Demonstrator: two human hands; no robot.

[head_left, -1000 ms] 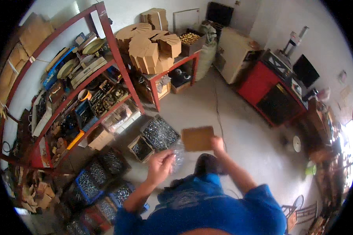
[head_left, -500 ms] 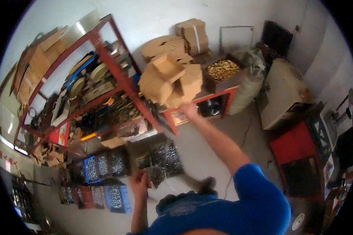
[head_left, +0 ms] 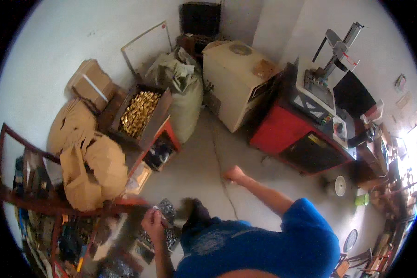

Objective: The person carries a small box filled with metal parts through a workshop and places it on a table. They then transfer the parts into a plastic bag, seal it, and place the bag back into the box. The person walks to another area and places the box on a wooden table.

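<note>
My left hand, low and left of my body, is closed on the edge of a dark grey, bag-like bundle speckled with small pieces. Its exact kind is hard to make out. Below it, a bin of small metal parts is partly hidden by my hand and forearm. My right arm reaches forward over the floor, and my right hand is closed with its fingers curled. Whatever it may hold is hidden.
A red-framed bench at left bears cardboard pieces and a box of brass-coloured parts. Beyond stand a full woven sack, a beige machine and a red cabinet with equipment. A cable crosses the floor.
The view has turned to the right. My right hand has moved from beside the bench and cardboard to over the floor, now closed. My left hand still holds the grey bundle.
</note>
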